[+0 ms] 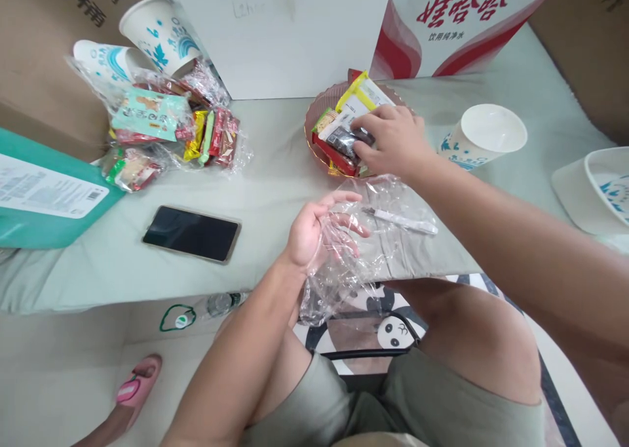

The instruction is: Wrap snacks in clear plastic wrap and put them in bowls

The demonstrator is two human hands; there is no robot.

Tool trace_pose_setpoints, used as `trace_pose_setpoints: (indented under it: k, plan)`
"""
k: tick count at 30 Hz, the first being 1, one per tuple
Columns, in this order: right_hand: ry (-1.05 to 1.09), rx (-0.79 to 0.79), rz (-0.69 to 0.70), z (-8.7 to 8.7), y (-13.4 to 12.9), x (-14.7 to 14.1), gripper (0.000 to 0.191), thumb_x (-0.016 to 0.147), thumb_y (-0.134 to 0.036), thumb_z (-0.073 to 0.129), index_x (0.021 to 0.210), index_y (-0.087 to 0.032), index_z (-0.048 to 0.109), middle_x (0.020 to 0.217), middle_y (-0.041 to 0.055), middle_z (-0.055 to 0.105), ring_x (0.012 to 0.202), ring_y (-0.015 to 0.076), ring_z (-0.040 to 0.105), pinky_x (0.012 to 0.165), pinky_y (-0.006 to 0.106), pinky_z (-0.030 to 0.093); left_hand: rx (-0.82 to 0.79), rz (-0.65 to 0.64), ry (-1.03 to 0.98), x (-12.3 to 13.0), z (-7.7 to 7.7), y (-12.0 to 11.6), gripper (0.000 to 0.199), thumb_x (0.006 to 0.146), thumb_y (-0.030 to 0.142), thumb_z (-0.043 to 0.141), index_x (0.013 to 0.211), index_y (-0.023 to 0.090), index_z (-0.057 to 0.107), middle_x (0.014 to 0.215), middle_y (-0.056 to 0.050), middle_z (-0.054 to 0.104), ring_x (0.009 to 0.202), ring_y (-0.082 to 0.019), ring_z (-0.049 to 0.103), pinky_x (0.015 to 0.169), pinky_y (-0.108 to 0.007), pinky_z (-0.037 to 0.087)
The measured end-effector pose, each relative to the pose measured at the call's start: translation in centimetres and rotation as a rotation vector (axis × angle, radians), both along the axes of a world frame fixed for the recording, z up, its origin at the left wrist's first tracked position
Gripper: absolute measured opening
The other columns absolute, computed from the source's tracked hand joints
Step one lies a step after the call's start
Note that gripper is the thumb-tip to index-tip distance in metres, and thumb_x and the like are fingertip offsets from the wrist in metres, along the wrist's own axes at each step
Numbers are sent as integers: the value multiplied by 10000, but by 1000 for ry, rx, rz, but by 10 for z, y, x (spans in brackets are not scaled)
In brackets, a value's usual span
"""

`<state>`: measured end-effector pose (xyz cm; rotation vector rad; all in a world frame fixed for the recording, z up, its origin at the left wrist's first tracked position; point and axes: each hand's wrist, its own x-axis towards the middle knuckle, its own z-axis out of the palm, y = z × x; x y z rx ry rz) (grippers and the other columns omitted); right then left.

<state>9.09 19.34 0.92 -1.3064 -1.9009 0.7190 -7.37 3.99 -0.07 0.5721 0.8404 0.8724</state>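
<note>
My right hand [390, 139] reaches over the pink glass bowl [317, 109], its thumb and fingers closed around a dark snack packet [343, 139]. Other wrapped snacks lie in that bowl, among them a yellow and white packet [366, 93]. Nearer to me, my left hand [327, 227] is inside or behind a clear plastic bag [324, 290], with its fingers spread. The bag hangs over the table's front edge. A white pen-like item [403, 221] lies on or under the bag's film, right of my left hand.
A phone [191, 234] lies at the left, in front of bagged snacks [150, 116] and paper cups [160, 37]. More cups [491, 132] stand at the right. White boxes [289, 34] line the back. A person's foot in a pink slipper [140, 388] shows lower left.
</note>
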Motion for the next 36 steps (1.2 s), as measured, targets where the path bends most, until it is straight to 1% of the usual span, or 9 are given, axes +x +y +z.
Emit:
trace_pose_setpoints:
  k: [6, 9, 13, 17, 22, 27, 29, 32, 36]
  plan:
    - [321, -9, 68, 26, -85, 41, 331, 958, -558, 618, 1151, -315, 735, 1242, 46, 716, 1297, 289, 590, 1210, 527, 403, 7, -14, -62, -2, -1, 1, 498, 788, 440, 429, 1191, 187, 578, 697, -51, 725, 439, -203, 639, 389, -267, 399]
    - [409, -99, 184, 16, -130, 56, 550, 833, -599, 761, 1302, -319, 695, 1357, 45, 705, 1317, 297, 614, 1192, 493, 444, -9, -77, -103, -2, -3, 3, 508, 778, 444, 463, 1207, 193, 566, 708, -54, 746, 436, -204, 642, 412, -282, 448]
    - [259, -129, 95, -3, -151, 55, 116, 814, -376, 805, 874, -280, 781, 860, 18, 780, 809, 210, 723, 1002, 447, 566, -26, -158, -51, 0, -4, 8, 552, 762, 480, 505, 1238, 209, 570, 741, -63, 758, 429, -208, 640, 393, -271, 416]
    - [343, -127, -112, -12, -151, 61, 228, 901, -354, 718, 704, -240, 711, 565, -20, 648, 505, 125, 608, 644, 315, 571, 25, 7, 128, -3, 0, 10, 589, 788, 592, 531, 1248, 228, 577, 893, -81, 764, 504, -195, 669, 413, -268, 431]
    - [664, -245, -431, -18, -144, 79, 224, 884, -413, 736, 773, -235, 657, 445, -79, 474, 323, 76, 392, 312, 217, 289, 501, 441, 375, -20, -12, -7, 598, 797, 770, 599, 1125, 273, 659, 1288, -90, 666, 1043, -255, 744, 808, -324, 611]
    - [809, -331, -538, -30, -132, 86, 179, 854, -390, 729, 792, -259, 625, 441, -95, 407, 307, 66, 345, 277, 215, 188, 978, 42, 729, -15, -34, -17, 1111, 482, 746, 916, 1436, 279, 592, 1620, -160, 432, 1514, -412, 411, 1180, -513, 478]
    - [794, -301, -526, -34, -130, 83, 178, 865, -394, 724, 801, -260, 626, 478, -81, 460, 329, 69, 389, 290, 220, 232, 964, -16, 793, -1, -34, -16, 960, 598, 639, 923, 1421, 256, 610, 1610, -174, 464, 1464, -386, 484, 1116, -506, 534]
    - [720, -290, -495, -34, -130, 76, 182, 892, -409, 717, 841, -252, 640, 500, -77, 507, 349, 74, 428, 315, 219, 284, 777, 90, 762, 16, -26, -14, 340, 960, 507, 646, 1094, 215, 758, 1269, -131, 730, 1150, -256, 705, 869, -361, 626]
    - [702, -314, -462, -31, -130, 76, 224, 895, -442, 724, 875, -233, 648, 423, -92, 479, 332, 83, 408, 337, 210, 305, 380, 387, 597, 14, -13, -5, 372, 947, 545, 650, 798, 207, 697, 747, -45, 730, 615, -154, 681, 502, -251, 520]
